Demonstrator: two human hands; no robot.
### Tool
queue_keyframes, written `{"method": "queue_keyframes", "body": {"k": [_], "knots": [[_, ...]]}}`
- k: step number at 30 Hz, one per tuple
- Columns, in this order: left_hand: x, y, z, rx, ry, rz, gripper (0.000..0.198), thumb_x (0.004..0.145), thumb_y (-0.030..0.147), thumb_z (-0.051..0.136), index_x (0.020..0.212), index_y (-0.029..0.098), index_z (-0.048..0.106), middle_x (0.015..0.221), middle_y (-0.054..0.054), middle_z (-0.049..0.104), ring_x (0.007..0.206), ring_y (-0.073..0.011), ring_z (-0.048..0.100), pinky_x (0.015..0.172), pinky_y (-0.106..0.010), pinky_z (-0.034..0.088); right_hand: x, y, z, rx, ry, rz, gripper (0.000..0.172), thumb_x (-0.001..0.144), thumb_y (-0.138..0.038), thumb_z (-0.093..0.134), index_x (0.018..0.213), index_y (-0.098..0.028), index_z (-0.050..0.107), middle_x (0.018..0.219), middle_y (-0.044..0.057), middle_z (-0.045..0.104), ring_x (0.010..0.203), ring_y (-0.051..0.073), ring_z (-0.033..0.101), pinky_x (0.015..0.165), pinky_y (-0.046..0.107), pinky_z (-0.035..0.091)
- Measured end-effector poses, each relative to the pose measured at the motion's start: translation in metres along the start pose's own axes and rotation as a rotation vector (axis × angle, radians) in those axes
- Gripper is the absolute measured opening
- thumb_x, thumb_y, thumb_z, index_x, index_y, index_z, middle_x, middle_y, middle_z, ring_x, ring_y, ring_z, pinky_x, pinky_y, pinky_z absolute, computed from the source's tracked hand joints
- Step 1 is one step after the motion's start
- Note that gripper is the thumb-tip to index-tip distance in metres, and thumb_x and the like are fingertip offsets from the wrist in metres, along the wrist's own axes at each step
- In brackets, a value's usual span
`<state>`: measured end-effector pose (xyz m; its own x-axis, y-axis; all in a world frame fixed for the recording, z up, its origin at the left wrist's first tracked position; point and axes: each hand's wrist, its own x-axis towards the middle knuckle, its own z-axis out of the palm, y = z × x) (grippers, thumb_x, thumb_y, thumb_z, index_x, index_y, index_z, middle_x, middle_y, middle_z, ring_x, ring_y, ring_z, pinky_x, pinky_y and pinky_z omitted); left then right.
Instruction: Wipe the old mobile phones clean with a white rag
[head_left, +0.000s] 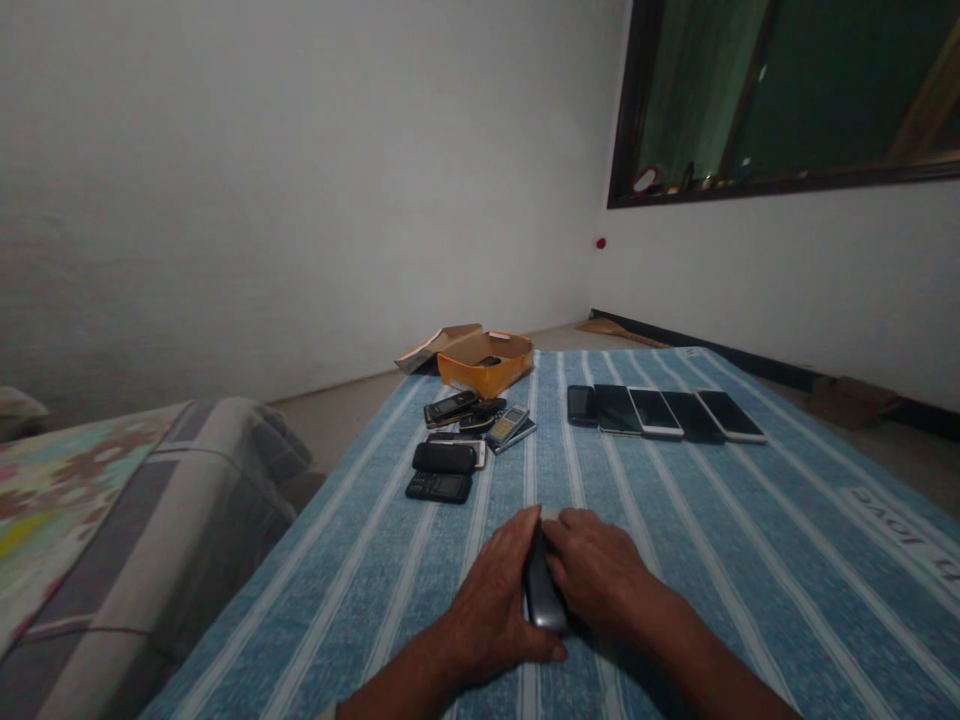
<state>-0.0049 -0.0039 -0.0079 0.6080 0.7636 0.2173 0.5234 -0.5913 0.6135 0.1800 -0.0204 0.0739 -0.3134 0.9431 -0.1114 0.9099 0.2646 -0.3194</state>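
Note:
Near the front of the table, a dark grey mobile phone (546, 596) stands on its edge between both my hands. My left hand (491, 600) is closed along its left side, with the thumb at the near end. On the other side my right hand (600, 565) grips it, fingers curled over the far part. Parts of the phone are hidden by the fingers. Ahead and to the left lie several old phones in a loose pile, including a black keypad phone (439, 487), a black case or phone (443, 458) and a grey-blue keypad phone (508, 425).
A row of several smartphones, one a white-framed phone (655, 412), lies at the right. An open orange cardboard box (484, 378) with a dark item inside stands at the far end of the blue striped tablecloth (360, 560). A bed (150, 520) is at the left.

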Motion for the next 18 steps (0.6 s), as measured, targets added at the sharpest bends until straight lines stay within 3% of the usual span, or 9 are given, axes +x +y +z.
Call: {"method": "queue_keyframes", "body": {"k": [4,6,9,13,18], "knots": [[0.001,0.0,0.0,-0.002,-0.01,0.023,0.139,0.052,0.058,0.088,0.154,0.027,0.0,0.156,-0.02,0.027,0.14,-0.0441,0.029,0.113,-0.063,0.027,-0.002,0.017,-0.007,0.063,-0.098,-0.069,0.059,0.074,-0.029,0.066,0.131,-0.02,0.054,0.121,0.012,0.058,0.11,0.03,0.054,0.087,0.037,0.04],[0.001,0.0,-0.001,0.001,-0.02,0.006,0.138,0.052,0.06,0.088,0.155,0.026,0.0,0.156,-0.02,0.027,0.14,-0.0446,0.029,0.112,-0.063,0.027,-0.001,0.025,-0.007,0.069,-0.126,-0.11,0.062,0.067,-0.026,0.072,0.127,-0.02,0.056,0.121,0.011,0.058,0.11,0.03,0.054,0.086,0.035,0.04],[0.001,0.0,-0.001,0.01,-0.032,-0.024,0.141,0.05,0.056,0.09,0.155,0.027,0.0,0.156,-0.02,0.026,0.14,-0.0455,0.028,0.111,-0.064,0.028,0.001,0.031,-0.007,0.056,-0.134,-0.141,0.051,0.065,-0.016,0.07,0.116,-0.019,0.062,0.111,0.009,0.062,0.1,0.025,0.058,0.078,0.03,0.04],[0.0,0.0,0.0,0.012,-0.019,-0.015,0.142,0.049,0.054,0.091,0.154,0.029,0.0,0.156,-0.019,0.026,0.14,-0.0457,0.028,0.111,-0.064,0.027,0.008,0.035,-0.003,0.049,-0.06,-0.12,0.025,0.074,-0.007,0.056,0.093,-0.018,0.069,0.092,0.007,0.066,0.084,0.02,0.061,0.068,0.026,0.037],[0.001,0.002,0.0,-0.006,-0.011,-0.001,0.136,0.053,0.058,0.088,0.154,0.026,0.002,0.155,-0.02,0.028,0.14,-0.0442,0.028,0.112,-0.063,0.027,0.022,0.038,0.013,0.109,0.169,-0.049,0.023,0.076,-0.004,0.05,0.076,-0.017,0.068,0.081,0.007,0.067,0.076,0.018,0.061,0.067,0.026,0.037]]}}
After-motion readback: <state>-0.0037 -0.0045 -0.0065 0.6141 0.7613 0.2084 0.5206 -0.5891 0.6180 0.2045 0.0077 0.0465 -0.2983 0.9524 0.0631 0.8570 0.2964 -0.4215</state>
